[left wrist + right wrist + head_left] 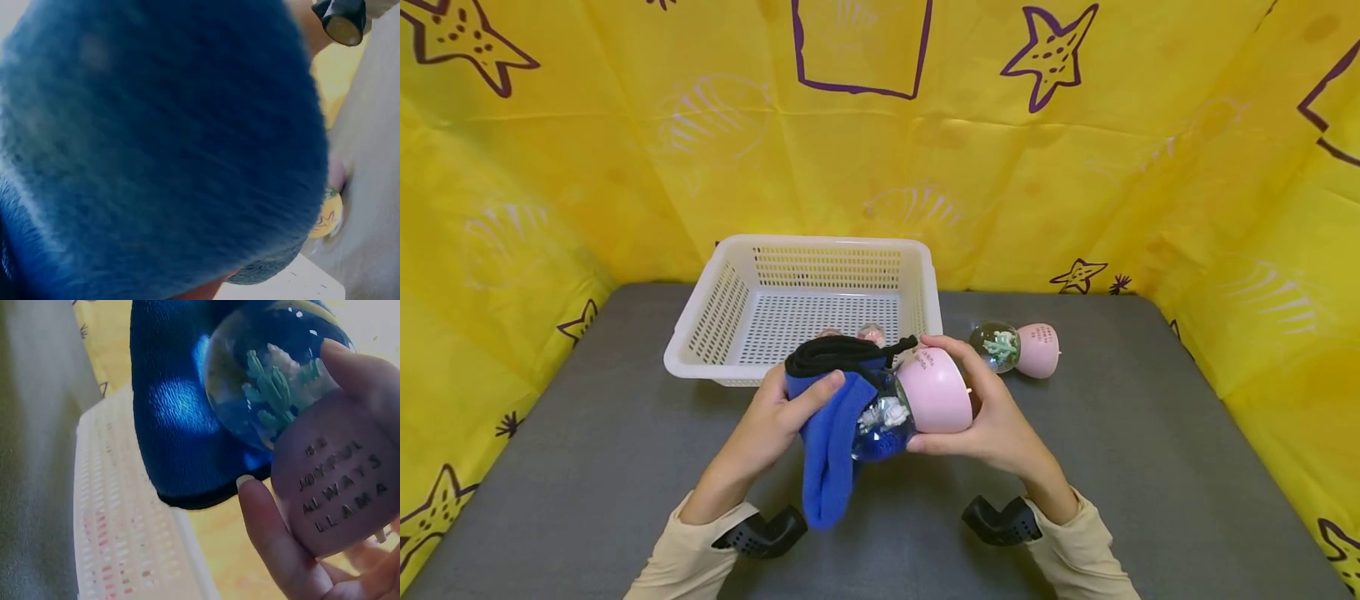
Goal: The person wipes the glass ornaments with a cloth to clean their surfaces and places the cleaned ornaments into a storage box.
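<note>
My left hand (775, 421) grips a folded blue fuzzy cloth (827, 471) with black edging, its thumb on top. The cloth lies against the clear ball of a snow globe (934, 396), and part of it hangs below. My right hand (1003, 421) holds the globe by its pink base, thumb and fingers round it. Lettering shows on the base, and green cactus and white figures stand inside the ball (275, 387) in the right wrist view. Blue cloth (162, 150) fills most of the left wrist view and hides the left fingers.
A white plastic basket (700, 337) stands behind the hands, with small round clear-and-pink things (872, 333) partly seen inside. To its right a second snow globe (1037, 350) lies on its side on the grey table (1150, 467). Yellow printed curtains (880, 167) enclose the table.
</note>
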`<move>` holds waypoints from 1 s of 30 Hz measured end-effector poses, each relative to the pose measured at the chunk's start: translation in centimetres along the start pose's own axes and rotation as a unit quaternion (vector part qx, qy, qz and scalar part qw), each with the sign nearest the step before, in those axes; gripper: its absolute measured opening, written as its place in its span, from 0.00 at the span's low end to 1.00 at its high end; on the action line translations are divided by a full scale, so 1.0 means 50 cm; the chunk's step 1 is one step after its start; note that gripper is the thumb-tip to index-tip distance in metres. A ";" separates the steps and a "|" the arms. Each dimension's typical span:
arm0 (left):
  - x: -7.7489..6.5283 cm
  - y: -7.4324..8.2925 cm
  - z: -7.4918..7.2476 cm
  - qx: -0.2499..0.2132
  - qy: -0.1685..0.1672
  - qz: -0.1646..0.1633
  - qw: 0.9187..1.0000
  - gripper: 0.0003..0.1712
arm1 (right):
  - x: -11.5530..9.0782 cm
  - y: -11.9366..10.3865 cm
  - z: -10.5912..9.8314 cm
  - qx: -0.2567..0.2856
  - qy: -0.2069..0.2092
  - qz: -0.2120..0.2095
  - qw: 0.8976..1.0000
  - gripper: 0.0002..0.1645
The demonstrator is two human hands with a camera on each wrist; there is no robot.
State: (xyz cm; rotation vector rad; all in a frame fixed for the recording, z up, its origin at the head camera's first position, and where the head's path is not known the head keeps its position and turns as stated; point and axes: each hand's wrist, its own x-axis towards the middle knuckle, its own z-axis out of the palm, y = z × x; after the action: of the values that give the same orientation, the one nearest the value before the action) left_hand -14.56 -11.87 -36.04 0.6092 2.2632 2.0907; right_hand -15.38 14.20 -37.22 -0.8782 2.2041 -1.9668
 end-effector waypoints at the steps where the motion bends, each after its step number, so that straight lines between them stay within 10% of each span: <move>1: 0.001 0.000 0.000 -0.006 0.008 -0.011 1.000 0.20 | -0.001 0.000 0.000 -0.001 -0.004 -0.004 1.000 0.60; 7: 0.003 -0.003 -0.008 -0.057 -0.002 -0.051 0.997 0.20 | 0.001 0.005 0.001 -0.037 -0.010 -0.125 0.991 0.59; 14: -0.003 -0.004 -0.025 -0.036 -0.091 0.002 0.995 0.25 | 0.008 0.014 0.003 -0.048 0.003 -0.204 0.978 0.55; 30: -0.013 0.028 -0.009 0.156 -0.102 0.054 0.981 0.36 | 0.010 0.026 -0.004 -0.071 0.008 -0.129 0.989 0.56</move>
State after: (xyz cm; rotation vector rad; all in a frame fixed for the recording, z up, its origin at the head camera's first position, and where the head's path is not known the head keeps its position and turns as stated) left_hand -13.69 -12.44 -34.81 0.9307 2.5008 1.6289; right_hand -16.35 14.17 -38.23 -1.2279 2.3676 -1.9402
